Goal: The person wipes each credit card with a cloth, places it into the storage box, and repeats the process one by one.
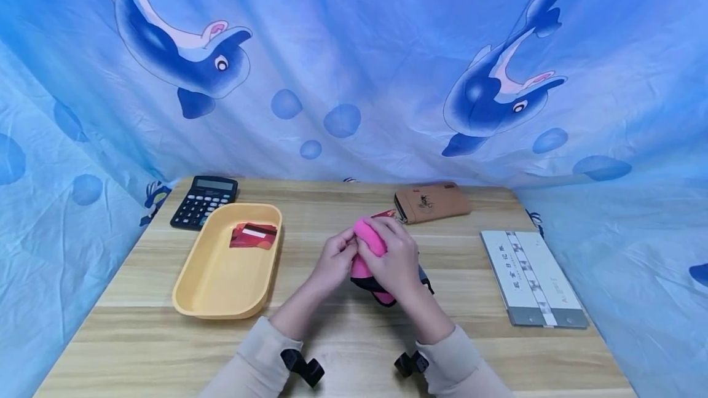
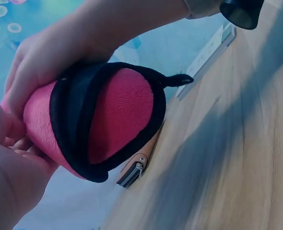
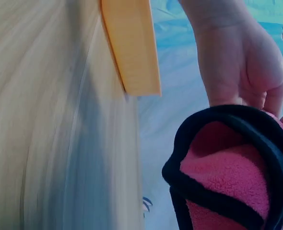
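Both hands hold a pink fleecy folded item (image 1: 370, 239) with black edging above the middle of the table. My left hand (image 1: 335, 258) pinches its upper left side. On the other side my right hand (image 1: 399, 255) grips it, fingers over the top. In the left wrist view the item (image 2: 124, 112) looks rolled or cupped, with a short black loop (image 2: 179, 80) at its rim. Its folded fleecy inside (image 3: 228, 179) shows in the right wrist view. Whether it is a pouch or a folded cloth, I cannot tell.
A yellow tray (image 1: 182, 287) at left holds red cards (image 1: 251, 236), beside a black calculator (image 1: 203, 202). A brown wallet (image 1: 434, 202) lies at the back, a red card (image 1: 384, 214) by it. At right lies a grey-white boxed book (image 1: 532, 278).
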Demonstrator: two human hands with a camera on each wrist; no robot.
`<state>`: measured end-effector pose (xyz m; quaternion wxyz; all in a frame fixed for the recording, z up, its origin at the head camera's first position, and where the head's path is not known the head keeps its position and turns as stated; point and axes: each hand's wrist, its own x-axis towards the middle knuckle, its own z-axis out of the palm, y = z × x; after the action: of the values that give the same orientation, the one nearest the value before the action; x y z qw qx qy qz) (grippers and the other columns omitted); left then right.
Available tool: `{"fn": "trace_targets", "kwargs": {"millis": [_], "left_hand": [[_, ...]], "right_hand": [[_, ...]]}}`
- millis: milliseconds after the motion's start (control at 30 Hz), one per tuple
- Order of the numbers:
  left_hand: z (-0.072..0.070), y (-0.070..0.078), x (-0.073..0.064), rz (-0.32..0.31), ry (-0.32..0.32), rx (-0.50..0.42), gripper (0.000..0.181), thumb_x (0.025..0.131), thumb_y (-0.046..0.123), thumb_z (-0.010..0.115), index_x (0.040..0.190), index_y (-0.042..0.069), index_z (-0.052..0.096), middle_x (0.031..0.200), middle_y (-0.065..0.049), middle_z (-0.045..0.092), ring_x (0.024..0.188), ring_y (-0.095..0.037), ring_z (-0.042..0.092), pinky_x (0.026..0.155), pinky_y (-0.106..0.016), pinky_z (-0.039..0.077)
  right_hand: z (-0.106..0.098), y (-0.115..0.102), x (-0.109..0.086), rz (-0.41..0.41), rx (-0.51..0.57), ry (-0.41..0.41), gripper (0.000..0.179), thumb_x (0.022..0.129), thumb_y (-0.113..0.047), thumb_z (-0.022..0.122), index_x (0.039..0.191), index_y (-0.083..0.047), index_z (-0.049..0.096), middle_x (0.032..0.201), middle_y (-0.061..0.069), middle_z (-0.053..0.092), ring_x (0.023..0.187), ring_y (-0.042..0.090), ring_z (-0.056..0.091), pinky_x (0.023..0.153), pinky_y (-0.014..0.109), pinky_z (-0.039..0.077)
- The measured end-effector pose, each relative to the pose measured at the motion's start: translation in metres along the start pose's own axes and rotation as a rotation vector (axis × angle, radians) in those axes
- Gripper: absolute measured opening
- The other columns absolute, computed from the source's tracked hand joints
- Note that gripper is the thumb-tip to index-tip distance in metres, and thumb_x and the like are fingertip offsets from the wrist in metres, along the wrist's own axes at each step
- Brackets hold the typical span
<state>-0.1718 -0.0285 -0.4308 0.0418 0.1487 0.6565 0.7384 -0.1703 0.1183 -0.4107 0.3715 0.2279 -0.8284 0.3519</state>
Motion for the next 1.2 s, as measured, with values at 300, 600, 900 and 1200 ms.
{"fn": "trace_targets", "kwargs": {"millis": [300, 600, 900, 1200], "left_hand": [[-0.006, 0.002, 0.001, -0.012, 0.129, -0.025, 0.031, 0.102, -0.003, 0.054, 0.13, -0.014, 0.058, 0.116, -0.03, 0.068, 0.101, -0.028, 0.072, 0.089, -0.03, 0.059], [-0.001, -0.003, -0.002, -0.029, 0.031, -0.132, 0.041, 0.108, 0.01, 0.04, 0.141, -0.012, 0.048, 0.139, -0.028, 0.056, 0.11, -0.008, 0.064, 0.099, -0.025, 0.053], [-0.004, 0.001, -0.002, -0.067, 0.109, -0.134, 0.03, 0.104, 0.005, 0.055, 0.128, -0.01, 0.061, 0.106, -0.018, 0.074, 0.084, -0.011, 0.071, 0.073, -0.025, 0.061], [-0.017, 0.004, -0.003, -0.032, 0.193, -0.195, 0.035, 0.102, -0.007, 0.051, 0.137, -0.011, 0.051, 0.119, -0.035, 0.065, 0.092, -0.024, 0.074, 0.083, -0.037, 0.061]], "right_hand": [[-0.01, 0.018, 0.001, 0.113, -0.112, 0.109, 0.034, 0.077, -0.011, 0.085, 0.109, -0.005, 0.078, 0.1, 0.011, 0.071, 0.08, 0.027, 0.07, 0.057, 0.042, 0.058], [0.001, -0.005, -0.006, 0.03, 0.001, -0.011, 0.034, 0.082, -0.014, 0.081, 0.114, -0.005, 0.076, 0.105, 0.011, 0.072, 0.083, 0.025, 0.07, 0.061, 0.036, 0.059], [-0.008, 0.0, -0.003, 0.02, -0.114, 0.044, 0.03, 0.08, -0.013, 0.082, 0.109, -0.007, 0.078, 0.103, 0.01, 0.072, 0.089, 0.029, 0.07, 0.068, 0.045, 0.061], [-0.025, 0.032, -0.002, 0.105, -0.163, 0.103, 0.03, 0.08, -0.013, 0.083, 0.109, -0.007, 0.078, 0.1, 0.012, 0.071, 0.081, 0.03, 0.069, 0.058, 0.045, 0.057]]}}
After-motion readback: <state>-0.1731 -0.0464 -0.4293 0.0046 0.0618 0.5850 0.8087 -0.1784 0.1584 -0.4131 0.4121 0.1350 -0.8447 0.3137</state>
